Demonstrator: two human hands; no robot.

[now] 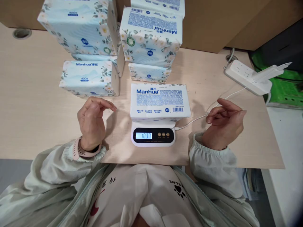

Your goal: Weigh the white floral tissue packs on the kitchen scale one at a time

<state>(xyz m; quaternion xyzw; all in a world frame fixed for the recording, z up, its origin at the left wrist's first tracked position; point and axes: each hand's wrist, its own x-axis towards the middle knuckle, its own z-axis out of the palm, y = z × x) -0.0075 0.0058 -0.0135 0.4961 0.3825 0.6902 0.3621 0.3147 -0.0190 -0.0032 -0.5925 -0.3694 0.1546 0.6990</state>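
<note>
Starting at the far left of my view, a round grommet [22,33] sits in the pale, smooth wood-grain desk [40,104]. Next I see the wearer's left sleeve [59,167], thin, crinkled and pale green, with a smooth pink wristband [86,152] at its cuff. The left hand [92,121] is raised with its fingers loosely bent, gripping nothing, just beside the tissue packs. Beyond it stand the left packs [78,34], soft-edged blocks in glossy, flower-printed plastic film; a similar middle group [151,37] stands next to them. Nearer the wearer, a Manhua pack [161,102] rests flat on the white scale [153,143], its film slightly rumpled and printed with dense blue text. The scale's rounded body has a black glossy panel, and I read 103.7 on its lit display [144,136]. A thin white cable [233,92] curves right from it. The right hand [224,123] hovers near that cable, fingers gently curved, thumb apart, grasping nothing; I can't tell whether its fingertips touch the cable. Farther right lie a hard white power strip [246,75] and a slotted green plastic object [287,93].
</note>
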